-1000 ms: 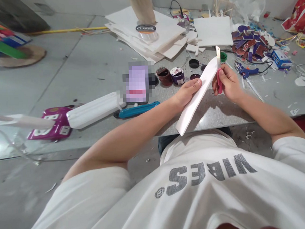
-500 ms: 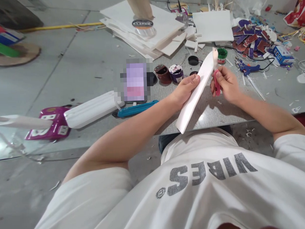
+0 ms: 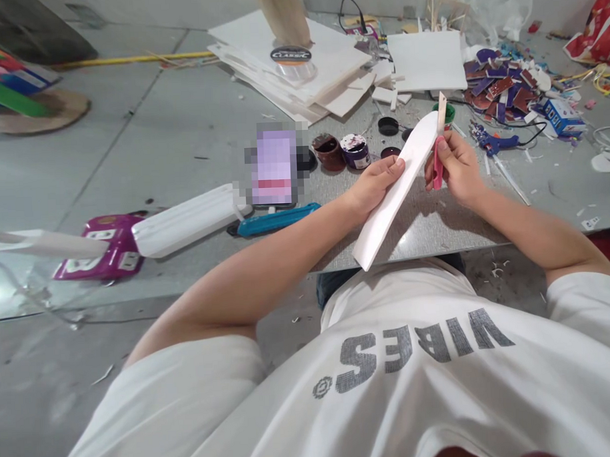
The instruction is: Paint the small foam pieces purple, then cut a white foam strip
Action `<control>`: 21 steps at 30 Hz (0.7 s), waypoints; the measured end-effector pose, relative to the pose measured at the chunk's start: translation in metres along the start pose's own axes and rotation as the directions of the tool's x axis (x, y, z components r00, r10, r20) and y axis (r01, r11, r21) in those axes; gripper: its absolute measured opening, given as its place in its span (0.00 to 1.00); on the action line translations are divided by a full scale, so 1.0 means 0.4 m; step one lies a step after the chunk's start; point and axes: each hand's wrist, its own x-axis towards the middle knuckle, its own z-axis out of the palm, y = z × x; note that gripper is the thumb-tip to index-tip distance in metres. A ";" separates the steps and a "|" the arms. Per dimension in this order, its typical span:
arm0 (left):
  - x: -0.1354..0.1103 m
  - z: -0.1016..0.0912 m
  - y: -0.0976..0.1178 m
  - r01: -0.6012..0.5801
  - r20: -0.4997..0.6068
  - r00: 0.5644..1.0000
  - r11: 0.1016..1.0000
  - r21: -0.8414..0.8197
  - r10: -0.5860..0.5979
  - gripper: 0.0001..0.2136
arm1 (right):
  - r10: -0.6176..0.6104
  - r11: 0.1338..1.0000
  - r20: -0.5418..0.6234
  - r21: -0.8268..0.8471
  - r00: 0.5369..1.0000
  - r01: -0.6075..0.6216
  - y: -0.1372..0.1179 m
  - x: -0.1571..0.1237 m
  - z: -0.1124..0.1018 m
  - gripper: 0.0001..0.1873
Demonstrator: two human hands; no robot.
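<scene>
My left hand [image 3: 376, 185] grips a long white foam-board strip [image 3: 391, 195] along its left edge, holding it tilted above the grey board [image 3: 435, 227] on the floor. The strip's far end is rounded. My right hand [image 3: 455, 166] is closed around a red-handled utility knife [image 3: 437, 158], and its blade rests against the strip's upper right edge near the tip.
Small paint pots [image 3: 355, 151] and lids lie just beyond the strip. A stack of white foam sheets [image 3: 299, 65] sits further back, with coloured scraps [image 3: 500, 85] and a blue glue gun [image 3: 495, 143] at the right. A teal cutter [image 3: 277, 219] and a white moulding [image 3: 187, 219] lie at the left.
The knife blade has shifted slightly along the strip's tip, tilting a little to the right. Both hands keep their hold and stay in nearly the same place.
</scene>
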 end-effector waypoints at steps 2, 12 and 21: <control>0.001 -0.003 0.000 -0.003 -0.001 1.000 1.000 -0.001 0.003 0.28 | 0.013 1.000 -0.004 0.008 1.000 -0.013 0.004 0.001 0.000 0.28; 0.003 -0.011 -0.002 -0.030 0.026 0.999 0.999 0.013 0.030 0.30 | 0.038 0.997 0.019 0.073 0.999 -0.039 0.001 -0.008 0.009 0.29; 0.005 -0.021 0.000 -0.036 0.009 0.999 0.998 0.047 0.036 0.35 | 0.108 0.991 0.084 0.068 0.991 -0.114 -0.001 -0.013 0.008 0.33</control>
